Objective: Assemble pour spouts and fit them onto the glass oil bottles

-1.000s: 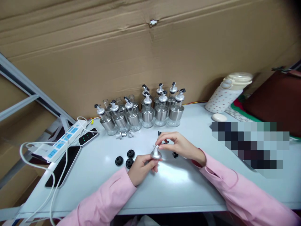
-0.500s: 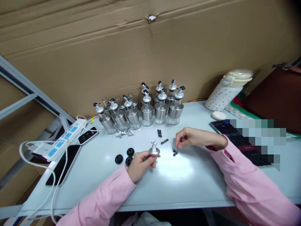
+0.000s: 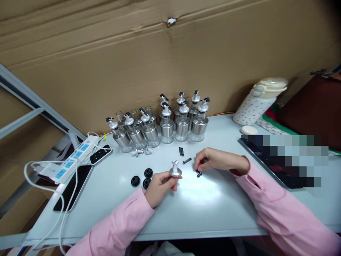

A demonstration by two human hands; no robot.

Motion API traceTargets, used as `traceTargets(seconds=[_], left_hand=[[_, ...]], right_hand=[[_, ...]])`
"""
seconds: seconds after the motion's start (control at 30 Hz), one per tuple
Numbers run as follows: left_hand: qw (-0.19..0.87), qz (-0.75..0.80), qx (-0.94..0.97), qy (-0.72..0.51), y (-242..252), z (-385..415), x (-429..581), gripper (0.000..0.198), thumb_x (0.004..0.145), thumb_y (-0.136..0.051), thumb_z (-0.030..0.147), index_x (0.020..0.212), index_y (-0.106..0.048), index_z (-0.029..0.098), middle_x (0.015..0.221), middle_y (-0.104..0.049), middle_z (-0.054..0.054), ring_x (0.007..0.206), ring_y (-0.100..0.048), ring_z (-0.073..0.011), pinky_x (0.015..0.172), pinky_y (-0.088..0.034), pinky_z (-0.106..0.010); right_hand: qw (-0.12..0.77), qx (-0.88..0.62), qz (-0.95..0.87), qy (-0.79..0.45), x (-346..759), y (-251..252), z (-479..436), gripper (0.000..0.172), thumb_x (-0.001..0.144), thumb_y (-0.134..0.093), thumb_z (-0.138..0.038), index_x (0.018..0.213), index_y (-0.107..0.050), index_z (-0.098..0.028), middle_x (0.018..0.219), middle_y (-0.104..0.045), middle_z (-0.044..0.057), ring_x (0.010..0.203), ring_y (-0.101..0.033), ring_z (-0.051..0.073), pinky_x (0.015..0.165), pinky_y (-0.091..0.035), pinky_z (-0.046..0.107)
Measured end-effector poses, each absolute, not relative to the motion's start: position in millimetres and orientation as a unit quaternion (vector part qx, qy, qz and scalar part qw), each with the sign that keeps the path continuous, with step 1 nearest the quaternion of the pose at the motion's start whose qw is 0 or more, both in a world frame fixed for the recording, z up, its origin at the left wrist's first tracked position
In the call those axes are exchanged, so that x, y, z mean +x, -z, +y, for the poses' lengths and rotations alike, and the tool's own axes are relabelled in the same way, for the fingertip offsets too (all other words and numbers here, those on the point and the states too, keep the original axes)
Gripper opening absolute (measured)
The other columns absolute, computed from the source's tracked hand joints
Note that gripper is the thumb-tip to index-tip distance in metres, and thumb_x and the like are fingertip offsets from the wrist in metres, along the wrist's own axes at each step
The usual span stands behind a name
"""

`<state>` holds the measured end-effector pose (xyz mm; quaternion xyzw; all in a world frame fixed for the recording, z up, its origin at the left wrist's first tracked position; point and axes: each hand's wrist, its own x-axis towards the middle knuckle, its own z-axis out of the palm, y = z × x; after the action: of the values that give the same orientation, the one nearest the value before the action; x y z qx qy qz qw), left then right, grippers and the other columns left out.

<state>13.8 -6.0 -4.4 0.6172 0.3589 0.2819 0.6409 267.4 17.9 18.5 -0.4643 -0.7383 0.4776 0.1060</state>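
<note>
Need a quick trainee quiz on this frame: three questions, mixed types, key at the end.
1. The left hand holds: A) a bottle B) a spout C) a phone
2. True or false: the right hand is nearer the small black parts than the black discs.
3. How many black discs are in view?

Key: 1. B; 2. True; 3. Three

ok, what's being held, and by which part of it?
Left hand holds the silver spout by the rim of its wide base. Right hand is at the small black pieces; can't tell whether it grips one.
</note>
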Motion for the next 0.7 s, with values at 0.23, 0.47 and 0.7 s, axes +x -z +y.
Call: traceTargets(seconds=[0.23, 0.47, 0.7], left_hand=[[0.640, 0.361, 0.620, -0.276, 3, -4, 15, 0.034, 0.079, -0.056, 0.041, 0.085, -0.066, 0.009, 0.054, -0.050, 0.001, 0.054, -0.045, -0.0100, 0.060, -0.037, -0.025], [0.646, 0.352, 0.619, -0.276, 3, -5, 14, 0.035, 0.080, -0.055, 0.043, 0.083, -0.064, 0.010, 0.054, -0.050, 0.001, 0.053, -0.045, -0.0096, 0.060, -0.038, -0.024], [0.651, 0.346, 0.620, -0.268, 4, -5, 15, 0.033, 0.081, -0.052, 0.042, 0.080, -0.061, 0.011, 0.055, -0.051, 0.001, 0.053, -0.046, -0.0103, 0.060, -0.038, -0.024]], right_hand=[[0.169, -0.465, -0.748, -0.444, 261, -25, 18, 0.025, 0.079, -0.053, -0.036, 0.080, -0.064, -0.013, 0.079, -0.064, 0.005, 0.072, -0.056, 0.016, 0.068, -0.043, 0.028], [0.337, -0.412, -0.634, -0.560, 242, -28, 13, 0.023, 0.077, -0.061, -0.037, 0.080, -0.058, -0.015, 0.080, -0.064, 0.004, 0.074, -0.058, 0.015, 0.069, -0.042, 0.028], [0.454, -0.419, -0.554, -0.558, 212, -19, 5, 0.024, 0.074, -0.064, -0.038, 0.074, -0.061, -0.014, 0.058, -0.053, -0.003, 0.056, -0.046, 0.010, 0.058, -0.035, 0.025]])
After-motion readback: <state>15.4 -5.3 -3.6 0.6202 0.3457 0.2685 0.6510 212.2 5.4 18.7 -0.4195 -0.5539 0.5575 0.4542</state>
